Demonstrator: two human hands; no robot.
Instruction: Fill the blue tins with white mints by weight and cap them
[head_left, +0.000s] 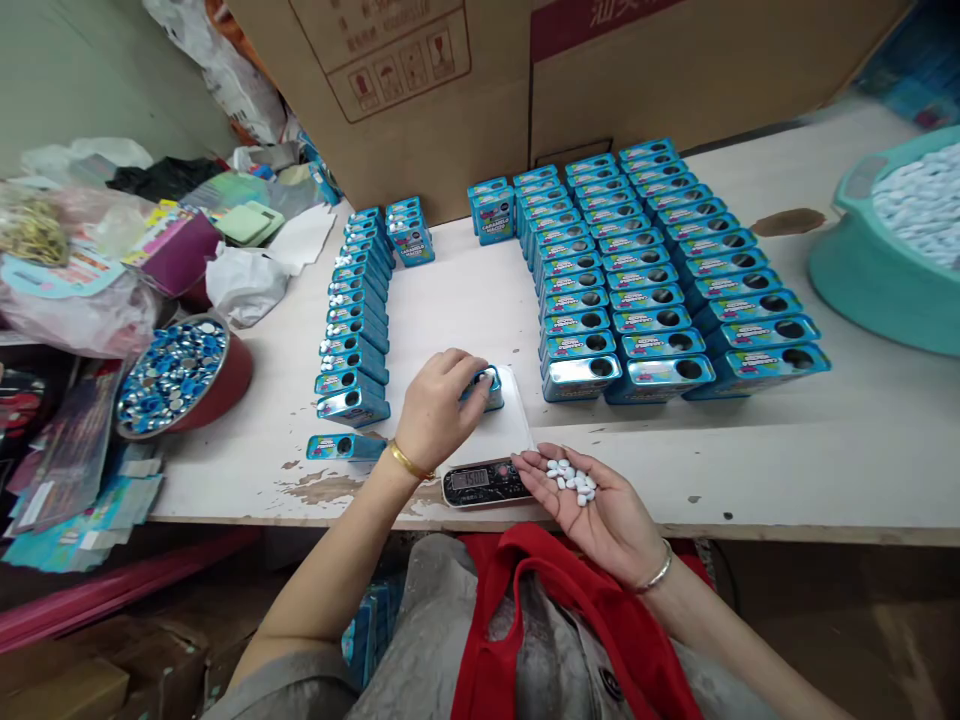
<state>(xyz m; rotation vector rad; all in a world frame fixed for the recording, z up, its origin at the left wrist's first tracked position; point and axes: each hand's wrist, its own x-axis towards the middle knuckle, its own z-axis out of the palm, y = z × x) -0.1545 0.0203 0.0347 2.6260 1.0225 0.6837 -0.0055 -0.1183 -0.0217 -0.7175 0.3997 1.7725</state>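
My left hand (437, 405) grips a small blue tin (486, 388) that stands on the white plate of a digital scale (487, 470); the scale's display is lit. My right hand (592, 500) lies palm up beside the scale, fingers apart, with several small white candies (571, 479) cupped in the palm. Both wrists wear bangles.
Rows of blue tins with round holes (652, 290) fill the table to the right; a single row (356, 320) runs on the left, one tin (345, 446) lying flat. A teal basin of white candies (892, 240) stands far right. A red bowl of blue caps (180, 375) sits left. Cardboard boxes (465, 80) stand behind.
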